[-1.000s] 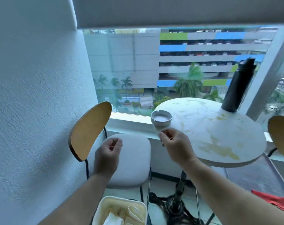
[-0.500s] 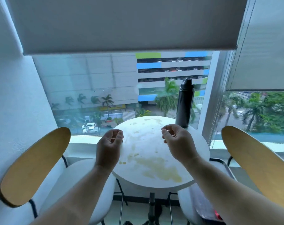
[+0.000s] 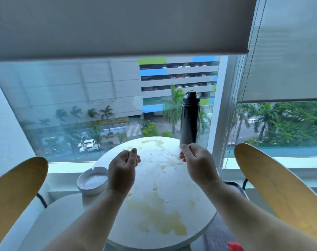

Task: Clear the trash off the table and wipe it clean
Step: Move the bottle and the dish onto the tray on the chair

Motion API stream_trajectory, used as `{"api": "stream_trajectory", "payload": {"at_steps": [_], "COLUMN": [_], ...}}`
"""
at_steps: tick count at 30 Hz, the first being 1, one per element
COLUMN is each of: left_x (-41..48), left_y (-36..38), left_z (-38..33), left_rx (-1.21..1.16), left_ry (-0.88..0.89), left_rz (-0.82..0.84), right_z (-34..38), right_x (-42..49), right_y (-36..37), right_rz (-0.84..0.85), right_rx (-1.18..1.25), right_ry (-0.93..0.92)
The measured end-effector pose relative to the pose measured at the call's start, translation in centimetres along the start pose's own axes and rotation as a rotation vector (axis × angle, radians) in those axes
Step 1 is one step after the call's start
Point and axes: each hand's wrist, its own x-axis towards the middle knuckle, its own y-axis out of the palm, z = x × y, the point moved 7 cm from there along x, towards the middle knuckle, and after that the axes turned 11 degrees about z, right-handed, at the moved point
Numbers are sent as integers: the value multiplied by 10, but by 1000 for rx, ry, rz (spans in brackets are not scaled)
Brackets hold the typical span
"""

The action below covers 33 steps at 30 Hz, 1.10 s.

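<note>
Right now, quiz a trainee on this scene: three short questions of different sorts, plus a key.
1. True or false: the table top is free of stains.
2. The black bottle is A) lying on its side, B) upright at the table's far edge, C) upside down.
3. Which is nearer the white dish, the left hand or the right hand?
Key: 1 false, yellowish stains show; 2 B; 3 left hand.

Round white table point(image 3: 169, 180), smeared with yellowish stains point(image 3: 159, 220) from middle to near edge. Carried a dark bottle point(image 3: 189, 120) upright at the far right rim and a white dish point(image 3: 92, 180) at the left edge.
</note>
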Motion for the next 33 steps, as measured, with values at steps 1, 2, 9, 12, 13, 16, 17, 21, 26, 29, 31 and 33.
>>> {"api": "stream_trajectory", "payload": {"at_steps": [1, 2, 9, 12, 13, 16, 17, 21, 26, 29, 31, 33], "left_x": [9, 17, 72, 84, 88, 96, 97, 98, 100, 100, 99, 99], "left_y": [5, 9, 31, 43, 47, 58, 61, 76, 98, 120, 144, 165], "left_z": [3, 6, 18, 22, 23, 28, 28, 32, 30, 20, 8, -2], "left_rx": [6, 15, -15, 4, 0, -13, -17, -6, 15, 58, 72, 52], "left_ry": [5, 9, 25, 21, 16, 11, 13, 11, 44, 54, 71, 95], "left_rz": [22, 43, 120, 163, 171, 181, 182, 206, 233, 272, 334, 399], "right_z": [-3, -5, -26, -37, -42, -55, -58, -65, -66, -68, -68, -61], "right_x": [6, 11, 63, 90, 101, 133, 141, 167, 180, 176, 165, 150], "right_y": [-1, -3, -26, -37, -39, -39, -37, -22, -24, -34, -44, -49], "right_rz": [-27, -54, -260, -276, -267, -174, -137, 8, 42, 81, 128, 180], "right_rx": [-27, -46, -68, -72, -66, -16, 16, 169, 169, 217, 328, 447], "right_ry": [11, 24, 57, 116, 141, 196, 208, 217, 161, 134, 149, 175]}}
